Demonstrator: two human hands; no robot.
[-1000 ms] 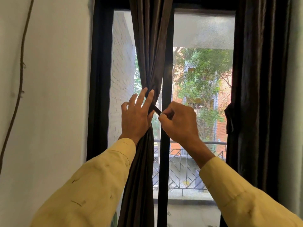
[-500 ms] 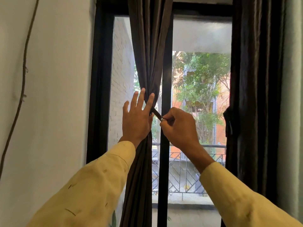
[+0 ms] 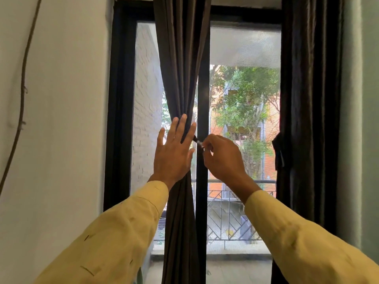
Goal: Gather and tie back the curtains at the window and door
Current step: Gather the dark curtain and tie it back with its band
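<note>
My left hand is flat, fingers straight and spread, pressing the waist of the gathered dark brown fabric curtain at the centre post of the black window frame. My right hand is curled, pinching the end of the thin dark tie strap just right of the bunch. Both forearms are raised and converging.

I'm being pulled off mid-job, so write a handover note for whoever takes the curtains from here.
Left hand: fingers straight, pressing flat on the gathered middle curtain.
Right hand: pinches the end of the tie-back strap beside the bundle.
Done: middle curtain gathered, strap apparently round it.
Left: fasten the strap. The right curtain hangs bunched at the window frame; whether it is tied I cannot tell.
</note>
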